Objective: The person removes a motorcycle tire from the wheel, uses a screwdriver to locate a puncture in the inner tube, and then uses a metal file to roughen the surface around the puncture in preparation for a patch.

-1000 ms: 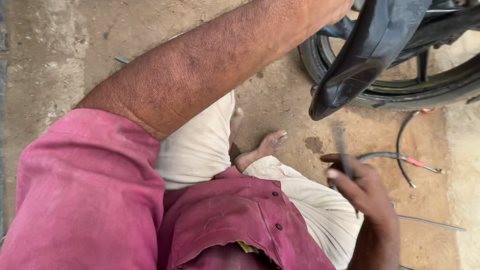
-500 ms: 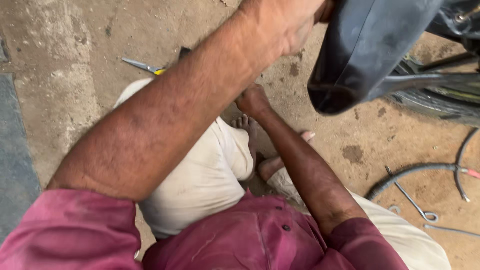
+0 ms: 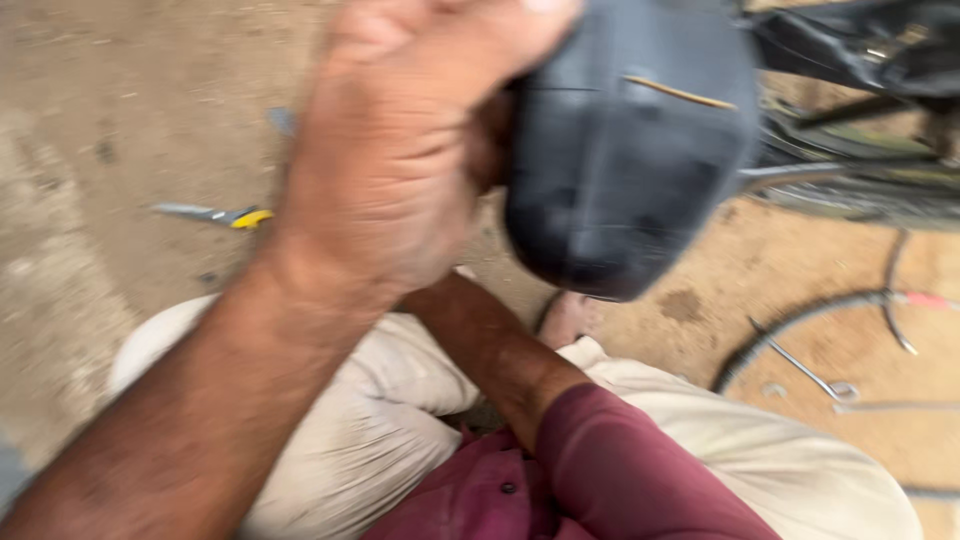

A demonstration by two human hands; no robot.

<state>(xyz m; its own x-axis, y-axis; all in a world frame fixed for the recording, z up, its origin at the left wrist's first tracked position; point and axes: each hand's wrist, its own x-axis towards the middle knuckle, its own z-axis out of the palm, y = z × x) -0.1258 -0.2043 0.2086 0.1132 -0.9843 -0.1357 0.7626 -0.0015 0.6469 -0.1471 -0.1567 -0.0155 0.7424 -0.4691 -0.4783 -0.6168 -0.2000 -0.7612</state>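
The left hand's (image 3: 400,150) fingers curl tight round the edge of a black moulded part (image 3: 630,150), held high and close to the camera, blurred. The step looks like a firm grip-and-pull; any further move calls for a steady hold. The right forearm (image 3: 490,350) reaches underneath, its hand hidden, so I cannot tell its grip. A bicycle wheel (image 3: 860,180) crowds the right; a spanner (image 3: 800,370) and a yellow-handled tool (image 3: 215,214) lie on open ground.

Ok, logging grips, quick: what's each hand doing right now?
Left hand: closed on the black saddle.
Right hand: hidden behind the left; only its forearm shows, so cannot tell.
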